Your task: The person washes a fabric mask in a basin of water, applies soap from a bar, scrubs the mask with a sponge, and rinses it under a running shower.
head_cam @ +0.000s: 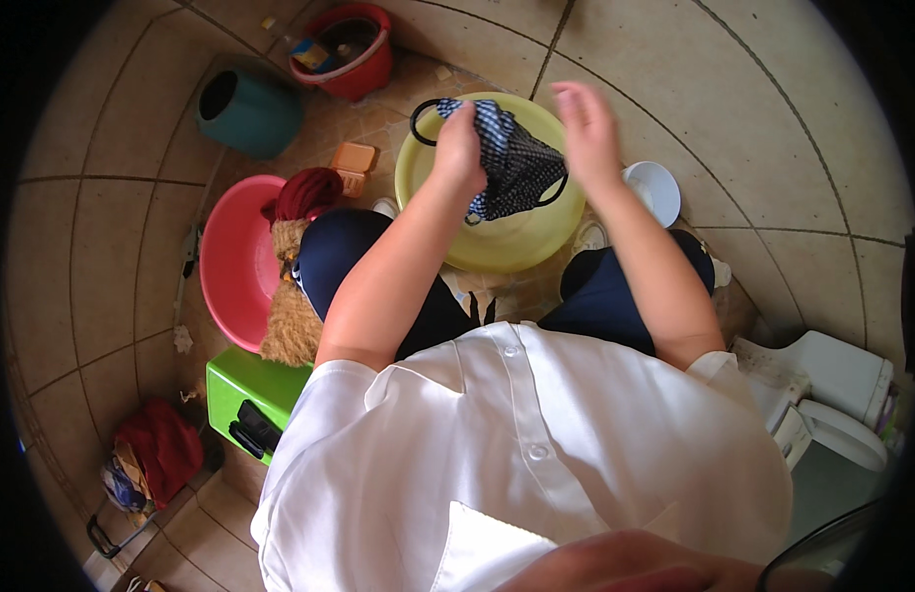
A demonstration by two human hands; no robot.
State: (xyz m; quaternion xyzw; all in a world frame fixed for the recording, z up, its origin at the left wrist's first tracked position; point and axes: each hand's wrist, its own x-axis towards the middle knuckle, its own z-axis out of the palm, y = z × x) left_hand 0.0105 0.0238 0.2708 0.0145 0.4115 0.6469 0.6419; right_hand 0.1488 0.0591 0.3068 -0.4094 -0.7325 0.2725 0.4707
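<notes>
My left hand [461,152] grips a small fabric bag [520,166] with black dotted cloth and blue-and-white checked cloth. Black ring-like handles stick out at its upper left and lower right. Raised beside the bag's right edge, my right hand [592,137] is slightly blurred, its fingers extended and nothing seen in them. Both hands are over a pale yellow basin [513,251] on the floor between my feet. The bag hides part of the basin's inside. Close to my right forearm stands a white bowl [658,189] with some whitish stuff in it.
Left of my knee are a pink tub [235,259], brown and dark red textiles [291,325], and a green stool [231,374] bearing a black phone [257,425]. An orange soap box [354,159], teal bucket [261,115] and red bucket [365,74] stand farther off. A toilet [834,377] is at right.
</notes>
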